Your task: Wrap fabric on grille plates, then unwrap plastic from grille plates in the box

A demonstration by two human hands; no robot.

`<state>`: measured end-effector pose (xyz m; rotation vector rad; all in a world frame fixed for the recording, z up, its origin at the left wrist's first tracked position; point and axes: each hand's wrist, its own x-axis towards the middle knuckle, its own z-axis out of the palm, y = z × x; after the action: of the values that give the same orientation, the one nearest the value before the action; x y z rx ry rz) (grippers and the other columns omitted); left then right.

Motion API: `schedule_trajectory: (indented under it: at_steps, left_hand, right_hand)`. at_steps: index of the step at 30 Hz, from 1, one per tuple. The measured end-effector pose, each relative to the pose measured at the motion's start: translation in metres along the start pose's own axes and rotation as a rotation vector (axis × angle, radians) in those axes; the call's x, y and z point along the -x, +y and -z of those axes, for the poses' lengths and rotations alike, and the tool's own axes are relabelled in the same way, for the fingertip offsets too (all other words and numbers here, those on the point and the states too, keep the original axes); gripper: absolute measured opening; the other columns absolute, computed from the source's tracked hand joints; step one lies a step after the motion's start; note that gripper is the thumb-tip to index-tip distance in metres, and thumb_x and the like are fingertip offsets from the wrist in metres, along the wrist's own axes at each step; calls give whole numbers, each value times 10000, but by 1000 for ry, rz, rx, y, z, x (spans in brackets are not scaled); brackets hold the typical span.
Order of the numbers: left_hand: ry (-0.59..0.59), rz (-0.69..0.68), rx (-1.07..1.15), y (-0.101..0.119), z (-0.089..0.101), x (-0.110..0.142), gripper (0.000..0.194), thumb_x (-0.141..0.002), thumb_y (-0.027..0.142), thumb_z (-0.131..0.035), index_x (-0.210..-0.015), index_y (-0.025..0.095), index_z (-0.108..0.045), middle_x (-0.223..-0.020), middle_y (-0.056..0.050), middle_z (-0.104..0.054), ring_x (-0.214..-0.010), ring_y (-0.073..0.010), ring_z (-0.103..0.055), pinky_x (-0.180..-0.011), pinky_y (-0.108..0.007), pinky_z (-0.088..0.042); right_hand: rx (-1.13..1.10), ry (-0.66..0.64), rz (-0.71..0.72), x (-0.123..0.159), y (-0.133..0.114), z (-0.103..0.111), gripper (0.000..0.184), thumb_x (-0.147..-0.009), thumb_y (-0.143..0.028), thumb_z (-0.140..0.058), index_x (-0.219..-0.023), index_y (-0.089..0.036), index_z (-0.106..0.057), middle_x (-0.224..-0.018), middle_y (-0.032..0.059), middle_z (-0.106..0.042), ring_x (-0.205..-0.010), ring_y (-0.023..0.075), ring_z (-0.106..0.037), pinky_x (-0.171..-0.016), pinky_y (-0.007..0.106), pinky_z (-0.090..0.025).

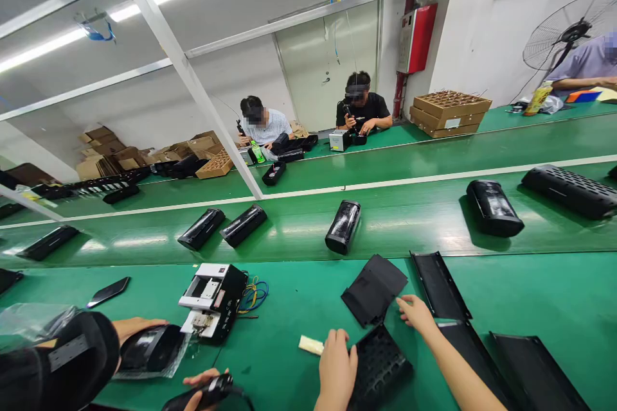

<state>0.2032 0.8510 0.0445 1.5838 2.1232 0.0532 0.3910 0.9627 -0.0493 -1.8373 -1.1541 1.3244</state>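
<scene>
My left hand lies at the bottom centre, its fingers closed over the left edge of a black perforated panel that rests on the green table. My right hand reaches in from the lower right. Its fingers are loosely apart, touching the table between a black folded cover and a long black tray-like panel, and holding nothing. A small cream-coloured block sits just left of my left hand.
At the lower left a co-worker's hand holds a black housing; their other hand grips a black tool. A white-and-black device with coloured wires lies nearby. Black speaker bodies ride the conveyor. Two people sit across it.
</scene>
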Motion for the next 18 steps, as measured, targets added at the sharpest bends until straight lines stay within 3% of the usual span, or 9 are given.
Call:
schedule_trajectory:
  at_steps: [4,8,13,18]
  left_hand:
    - [19,-81,-60,44,-10,-45,419,-733,206,-489,-1149,165,-463,-1215,-117,-428,-1096,-260,-401,-872,-359,-345]
    - [28,-78,-121,72,-25,-73,526,-719,197,-541,-1224,140,-406,-1271,-148,-386,-1129,-290,-365,-894,-409,-337]
    - [59,-143,-207,72,-31,-78,427,-764,118,-450,-1190,147,-462,-1231,-143,-447,-1104,-281,-399,-869,-417,-358]
    - [11,-245,-56,53,-26,-77,313,-774,219,-449,-1053,180,-585,-1197,-93,-502,-1064,-271,-439,-861,-400,-369]
  right_hand:
    - [-366,104,-210,-17,-16,-4,256,-616,-409,-533,-761,-227,-426,-607,68,-594,-572,184,-624,-512,245,-444]
    - [-446,94,-221,-26,-21,-7,330,-507,-371,-641,-645,-223,-380,-453,-5,-525,-466,187,-601,-438,249,-442]
    - [-446,96,-159,-32,-20,1,371,-452,-299,-688,-559,-218,-343,-388,-56,-463,-392,148,-548,-367,219,-420]
    - [-581,57,-96,-20,-22,8,352,-489,-310,-683,-587,-218,-357,-418,-94,-432,-438,111,-539,-498,241,-505]
